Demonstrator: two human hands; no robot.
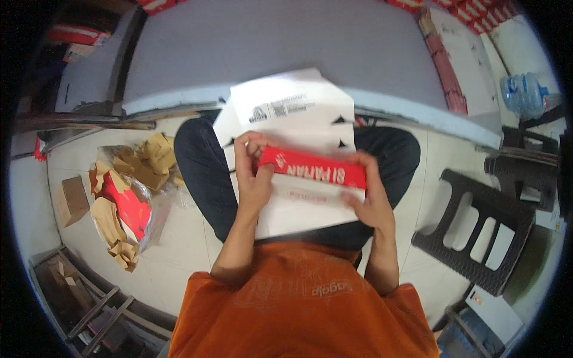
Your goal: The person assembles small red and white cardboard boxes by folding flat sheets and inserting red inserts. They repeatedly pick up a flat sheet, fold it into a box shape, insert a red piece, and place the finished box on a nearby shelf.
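A white cardboard box blank (292, 212) with a red printed panel (313, 168) lies across my lap, its far end reaching over the table edge. The red panel stands partly raised along a crease. My left hand (253, 173) grips the left end of that panel, thumb on the near side and fingers curled behind. At the right end, my right hand (370, 194) pinches it, fingers behind and thumb on the white part below. Black triangular marks show along the blank's right side.
A grey table (280, 45) stands ahead, with stacked flat cardboard (444, 65) at its right. On the floor at left is a clear bag of brown and red cardboard scraps (128, 203). A dark plastic stool (477, 232) stands at right, with a blue water jug (524, 95) beyond.
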